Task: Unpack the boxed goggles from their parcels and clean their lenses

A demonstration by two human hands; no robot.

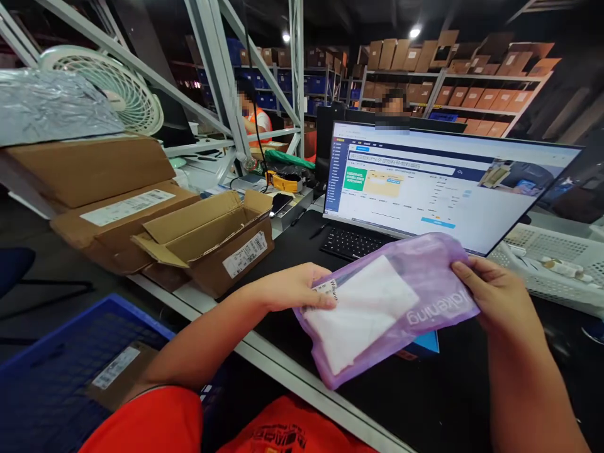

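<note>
A translucent purple plastic bag (425, 277) with pale lettering is stretched between my two hands above the black desk. Through its film shows a flat white packet (363, 314). My left hand (302, 292) pinches the bag's left end, its thumb beside a small printed label (326, 289). At the upper right corner, my right hand (495, 289) grips the bag between thumb and fingers. Under the bag, part of a blue box (426, 341) sticks out on the desk.
A monitor (406, 189) and keyboard (353, 242) stand behind the bag. Left are an open cardboard box (236, 242), larger cartons (108, 214) and a fan (113, 94). A blue crate (56, 358) sits low left, a white basket (557, 258) right. Two people are beyond the desk.
</note>
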